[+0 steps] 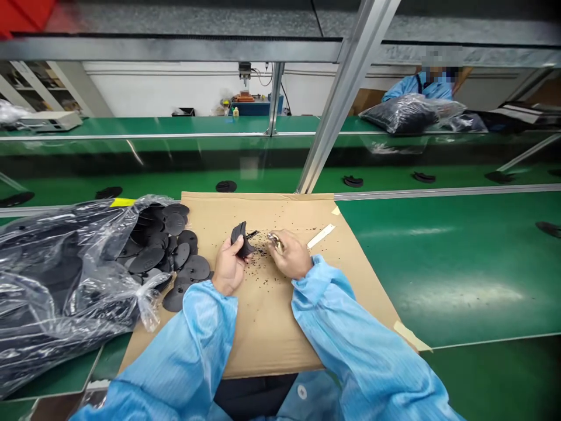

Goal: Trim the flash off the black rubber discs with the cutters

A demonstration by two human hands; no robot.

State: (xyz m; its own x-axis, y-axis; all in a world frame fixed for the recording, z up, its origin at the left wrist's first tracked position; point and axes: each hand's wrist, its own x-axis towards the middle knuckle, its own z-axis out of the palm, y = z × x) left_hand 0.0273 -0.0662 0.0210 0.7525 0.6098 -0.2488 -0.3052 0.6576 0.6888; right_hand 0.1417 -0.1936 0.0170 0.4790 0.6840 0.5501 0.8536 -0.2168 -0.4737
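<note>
My left hand [230,266] is closed around a curved black plastic part [241,238], held tilted above the cardboard sheet [258,345]. A thin black piece sticks out from the part toward the right. Just across from it, my right hand [291,254] is closed on a small shiny metal tool [276,241]; the fingers cover most of it, so its kind is unclear. The two hands are apart. Black crumbs [263,266] lie scattered on the cardboard between and below them. To the right of my right hand lies a flat whitish strip [321,235].
At left, a clear plastic bag [56,275] spills black plastic discs [193,268] onto the cardboard. Behind runs a green conveyor [272,178] carrying dark parts [353,181]. A slanting metal post [337,93] rises past the cardboard. A person in blue [433,88] is at the far right.
</note>
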